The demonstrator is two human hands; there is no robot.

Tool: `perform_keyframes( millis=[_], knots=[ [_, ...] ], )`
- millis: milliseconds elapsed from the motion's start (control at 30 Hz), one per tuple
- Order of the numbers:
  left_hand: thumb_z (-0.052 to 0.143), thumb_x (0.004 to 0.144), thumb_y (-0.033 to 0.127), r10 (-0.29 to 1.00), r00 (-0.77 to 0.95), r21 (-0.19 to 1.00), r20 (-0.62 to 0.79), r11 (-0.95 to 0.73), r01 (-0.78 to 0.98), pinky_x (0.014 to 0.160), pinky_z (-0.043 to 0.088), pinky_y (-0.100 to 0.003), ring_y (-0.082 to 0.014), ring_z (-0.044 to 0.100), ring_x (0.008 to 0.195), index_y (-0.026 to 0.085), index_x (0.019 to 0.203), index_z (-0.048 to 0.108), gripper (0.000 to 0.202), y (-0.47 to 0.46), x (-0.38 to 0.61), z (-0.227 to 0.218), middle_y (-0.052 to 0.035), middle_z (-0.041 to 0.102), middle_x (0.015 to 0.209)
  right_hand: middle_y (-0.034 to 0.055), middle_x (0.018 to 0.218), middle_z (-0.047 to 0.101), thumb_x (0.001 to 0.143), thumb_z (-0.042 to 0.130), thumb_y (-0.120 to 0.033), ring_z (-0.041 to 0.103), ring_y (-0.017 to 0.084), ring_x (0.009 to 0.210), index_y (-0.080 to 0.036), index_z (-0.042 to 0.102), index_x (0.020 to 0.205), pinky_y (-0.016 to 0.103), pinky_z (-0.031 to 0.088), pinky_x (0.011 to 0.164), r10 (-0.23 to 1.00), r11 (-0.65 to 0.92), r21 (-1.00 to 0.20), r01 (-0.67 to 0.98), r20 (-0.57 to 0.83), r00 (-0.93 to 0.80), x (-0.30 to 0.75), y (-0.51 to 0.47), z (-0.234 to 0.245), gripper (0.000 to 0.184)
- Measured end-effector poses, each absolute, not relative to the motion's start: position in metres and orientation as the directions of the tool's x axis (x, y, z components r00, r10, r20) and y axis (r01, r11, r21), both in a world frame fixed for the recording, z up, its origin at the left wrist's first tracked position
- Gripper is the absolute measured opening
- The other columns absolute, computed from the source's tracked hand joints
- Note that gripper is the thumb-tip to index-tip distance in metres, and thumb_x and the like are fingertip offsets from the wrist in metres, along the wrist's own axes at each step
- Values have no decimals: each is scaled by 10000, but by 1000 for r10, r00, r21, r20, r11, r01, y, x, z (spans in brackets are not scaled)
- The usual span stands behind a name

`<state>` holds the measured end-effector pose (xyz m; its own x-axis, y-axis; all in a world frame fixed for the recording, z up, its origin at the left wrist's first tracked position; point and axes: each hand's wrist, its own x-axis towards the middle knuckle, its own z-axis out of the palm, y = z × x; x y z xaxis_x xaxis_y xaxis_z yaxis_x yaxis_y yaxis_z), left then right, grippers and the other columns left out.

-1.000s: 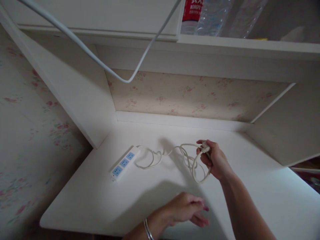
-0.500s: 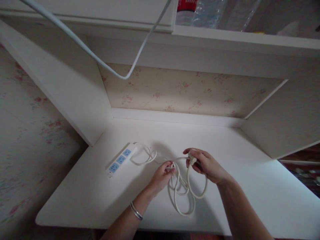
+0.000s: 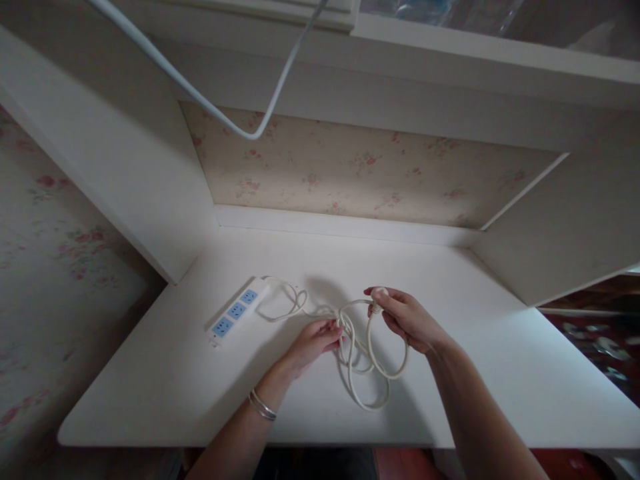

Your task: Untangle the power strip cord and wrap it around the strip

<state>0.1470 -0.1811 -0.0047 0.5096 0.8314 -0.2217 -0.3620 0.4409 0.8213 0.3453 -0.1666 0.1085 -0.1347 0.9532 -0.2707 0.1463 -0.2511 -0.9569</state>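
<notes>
A white power strip (image 3: 235, 311) with blue socket faces lies on the left part of the white desk (image 3: 165, 393). From its far end a cream cord (image 3: 367, 404) runs right into a tangle of loops. My left hand (image 3: 313, 343), bracelets at its wrist, pinches the cord at the left side of these loops. In my right hand (image 3: 405, 317) is the cord's plug (image 3: 380, 298), gripped between thumb and fingers above the desk. A loop of cord hangs below the plug, and another stretch passes left toward my left hand.
A white cable (image 3: 253, 135) hangs in a V across the upper view, close to the camera. White panels stand at both sides of the desk, and a shelf (image 3: 450, 43) with clear plastic bottles juts out above. Flowered wallpaper (image 3: 325, 163) covers the back wall.
The view has tilted down a little. My right hand has turned the plug so its head points up. My left hand stays at the loops, its fingers slightly shifted on the cord.
</notes>
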Motion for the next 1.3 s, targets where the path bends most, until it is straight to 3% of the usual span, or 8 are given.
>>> perform_keyframes(
  millis=[200,400,500,667,900,1033,1300],
  knots=[
    [735,708,373,849,459,852,-262,427,-303,776,471,-297,-178,610,831,113,941,701,351,-179,147,-7,-97,665,908,-34,631,509,726,676,-463,193,22,411,-164,612,993,202,87,367,924,-309,-901,306,-360,-128,352,-169,116,406],
    [741,704,347,858,440,827,-264,437,-355,683,432,-245,-138,591,747,111,879,709,295,-180,145,-7,-90,667,853,-5,648,535,761,623,-411,405,84,547,-143,645,836,214,276,476,931,-212,-834,509,-331,-155,359,-174,117,279],
    [745,697,339,858,448,822,-251,434,-369,666,422,-242,-133,584,729,113,882,711,294,-179,145,-8,-83,666,832,8,640,558,784,583,-438,451,110,584,-140,641,789,234,319,522,937,-158,-806,571,-305,-172,357,-176,113,303],
    [714,714,331,881,412,805,-231,411,-427,652,408,-243,-144,594,748,120,884,705,272,-173,140,-8,-90,676,844,-16,553,475,791,538,-523,392,101,524,-149,599,701,238,283,485,952,-179,-781,598,-290,-94,352,-173,105,390],
    [612,795,360,968,251,987,-32,70,-146,652,402,-238,-154,559,779,149,894,710,253,-165,136,-4,-51,647,854,-41,530,414,729,587,-447,316,83,493,-170,528,634,241,217,460,935,-223,-772,596,-343,-94,354,-159,100,299],
    [626,786,366,986,131,994,98,-91,-58,683,429,-247,-173,560,860,171,886,719,239,-164,139,-8,-72,618,1005,-47,515,399,718,586,-422,306,80,479,-179,489,599,244,221,462,900,-218,-771,598,-395,-181,355,-158,100,288],
    [645,786,332,963,47,964,264,-265,20,914,403,-315,-195,569,983,193,882,682,174,-163,137,-4,-65,641,985,-31,541,452,700,591,-418,355,85,492,-169,525,597,245,253,479,867,-225,-725,651,-454,-206,342,-154,91,277]
  ],
)
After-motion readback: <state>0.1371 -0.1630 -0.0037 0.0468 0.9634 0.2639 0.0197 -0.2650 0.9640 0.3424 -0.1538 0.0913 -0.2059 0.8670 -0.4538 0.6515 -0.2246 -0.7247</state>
